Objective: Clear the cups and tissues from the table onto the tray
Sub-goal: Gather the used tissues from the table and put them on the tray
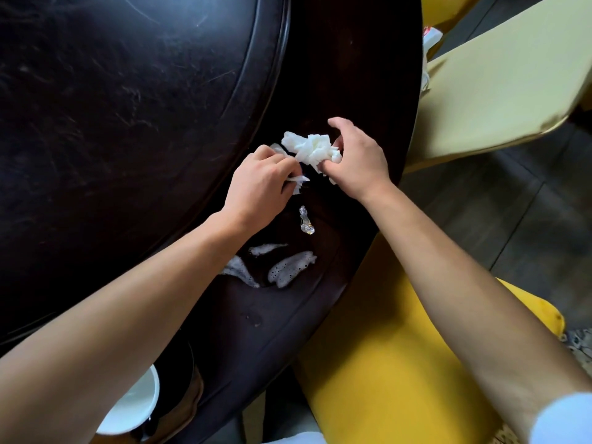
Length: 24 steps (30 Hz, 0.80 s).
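Bottom left, nearest the lens: white cup [134, 408], half hidden under the left forearm, not yet cleared. Tray not in view. Right hand [358, 161] has its grip closed on the crumpled tissue wad [312, 149] on the dark table [336, 75]; left hand [259, 190] pinches smaller tissue scraps [296, 179]. Risks: wad looks loose, so bits could shed on the lift. Clear wrapper [306, 221] and foamy wet patches [290, 269] sit just below; dragging tissue through the foam would soak and tear it. Left forearm could knock the cup on pulling back.
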Motion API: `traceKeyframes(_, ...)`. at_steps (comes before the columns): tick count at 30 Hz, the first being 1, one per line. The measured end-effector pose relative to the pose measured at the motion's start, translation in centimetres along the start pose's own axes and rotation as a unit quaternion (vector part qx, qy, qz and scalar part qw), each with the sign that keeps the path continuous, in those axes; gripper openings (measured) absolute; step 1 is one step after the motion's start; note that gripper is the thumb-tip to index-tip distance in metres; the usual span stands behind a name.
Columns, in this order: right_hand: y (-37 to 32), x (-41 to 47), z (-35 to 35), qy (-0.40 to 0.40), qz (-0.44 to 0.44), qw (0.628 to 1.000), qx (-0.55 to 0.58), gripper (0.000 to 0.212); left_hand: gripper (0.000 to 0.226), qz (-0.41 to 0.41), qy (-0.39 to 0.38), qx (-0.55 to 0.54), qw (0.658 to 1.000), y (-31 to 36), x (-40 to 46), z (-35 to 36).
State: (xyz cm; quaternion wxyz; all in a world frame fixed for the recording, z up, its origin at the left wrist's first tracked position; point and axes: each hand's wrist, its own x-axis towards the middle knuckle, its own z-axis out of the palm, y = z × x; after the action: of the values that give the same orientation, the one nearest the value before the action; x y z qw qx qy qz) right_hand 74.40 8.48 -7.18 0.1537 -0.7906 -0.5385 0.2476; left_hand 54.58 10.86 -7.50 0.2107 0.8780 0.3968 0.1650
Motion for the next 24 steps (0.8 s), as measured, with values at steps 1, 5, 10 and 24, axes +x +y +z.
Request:
traceKeyframes(1, 0.2, 0.1, 0.0, -0.004, 0.007, 1.0, -0.013, 0.061, 0.024, -0.009, -0.006, -0.001, 1.0, -0.1, 0.0, 0.0)
traceKeyframes(5, 0.5, -0.2, 0.1, 0.0, 0.025, 0.999, -0.027, 0.04, 0.041, -0.047, -0.042, -0.017, 0.998, -0.5, 0.0, 0.1)
traceKeyframes(10, 2.1, -1.5, -1.1, 0.062, 0.067, 0.995, 0.045, 0.03, 0.02, -0.077, -0.033, -0.054, 0.995, -0.6, -0.2, -0.4)
traceKeyframes(24, 5.9, -6.6, -0.1, 0.077, 0.15, 0.982, 0.09, 0.028, 0.005, 0.099, -0.252, -0.032, 0.962, 1.8, -1.9, -1.3)
